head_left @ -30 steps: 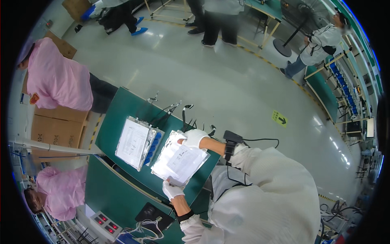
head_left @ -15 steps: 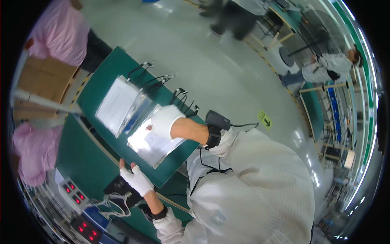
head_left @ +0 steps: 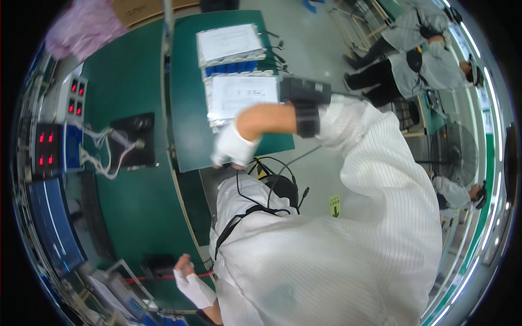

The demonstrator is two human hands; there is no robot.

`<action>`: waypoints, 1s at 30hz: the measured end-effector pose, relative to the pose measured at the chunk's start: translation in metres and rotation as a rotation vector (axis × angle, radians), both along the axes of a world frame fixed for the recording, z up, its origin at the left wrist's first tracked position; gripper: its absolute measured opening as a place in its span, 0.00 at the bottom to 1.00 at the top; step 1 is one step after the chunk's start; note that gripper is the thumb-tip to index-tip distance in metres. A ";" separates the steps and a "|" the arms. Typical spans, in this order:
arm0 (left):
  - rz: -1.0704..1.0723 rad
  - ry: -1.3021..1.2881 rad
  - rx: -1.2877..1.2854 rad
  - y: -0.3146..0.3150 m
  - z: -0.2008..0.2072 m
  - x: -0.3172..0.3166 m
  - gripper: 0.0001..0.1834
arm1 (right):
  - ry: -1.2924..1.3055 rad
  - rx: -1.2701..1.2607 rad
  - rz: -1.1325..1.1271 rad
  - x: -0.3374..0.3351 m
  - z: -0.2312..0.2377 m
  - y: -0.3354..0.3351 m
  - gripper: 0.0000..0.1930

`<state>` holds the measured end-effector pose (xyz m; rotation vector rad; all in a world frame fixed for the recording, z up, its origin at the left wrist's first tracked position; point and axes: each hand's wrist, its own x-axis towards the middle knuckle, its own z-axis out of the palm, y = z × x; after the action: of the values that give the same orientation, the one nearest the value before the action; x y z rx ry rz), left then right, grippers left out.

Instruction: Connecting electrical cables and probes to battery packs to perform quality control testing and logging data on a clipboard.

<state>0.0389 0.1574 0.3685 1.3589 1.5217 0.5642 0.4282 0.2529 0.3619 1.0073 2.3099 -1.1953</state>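
Note:
My right hand point(head_left: 235, 148), in a white fingerless glove, hangs over the near edge of a green table point(head_left: 187, 117). Its fingers point down and are smeared by motion, so a hold cannot be made out. Just beyond it lies a silvery pack with a printed white sheet point(head_left: 243, 96) on top. Farther off is a second such pack with a sheet point(head_left: 228, 42), and something blue point(head_left: 231, 68) shows between the two. My left hand point(head_left: 194, 287), gloved alike, is low at the left with bare fingertips apart, near a red cable point(head_left: 160, 277).
Black cable ends point(head_left: 278, 54) stick out along the table's right edge. On the green bench at left are a black mouse point(head_left: 142, 124), pale cables point(head_left: 103, 142), red-lit displays point(head_left: 46, 148), a monitor point(head_left: 56, 225) and a keyboard point(head_left: 97, 217). Several people stand at right.
The view has turned, with the table now toward the top. My right hand has left the near sheet for the table's edge. My left hand has moved back along the bench.

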 end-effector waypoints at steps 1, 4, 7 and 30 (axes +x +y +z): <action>0.108 -0.051 -0.064 -0.027 -0.026 -0.035 0.16 | 0.016 -0.073 -0.007 -0.009 -0.032 -0.025 0.33; 0.325 0.071 -0.243 -0.092 -0.087 -0.103 0.16 | -0.115 0.029 0.083 -0.050 -0.098 -0.078 0.45; 0.696 -0.527 -0.498 -0.204 -0.173 -0.171 0.15 | 0.017 0.137 0.205 -0.105 -0.129 -0.084 0.30; 1.008 -0.062 -0.578 -0.310 -0.208 -0.208 0.17 | -0.230 -0.055 0.379 -0.275 -0.111 -0.017 0.06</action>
<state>-0.1693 -0.1525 0.1603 0.0697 2.0555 0.6683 0.1535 0.2362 0.2511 0.6124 2.1478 -0.9314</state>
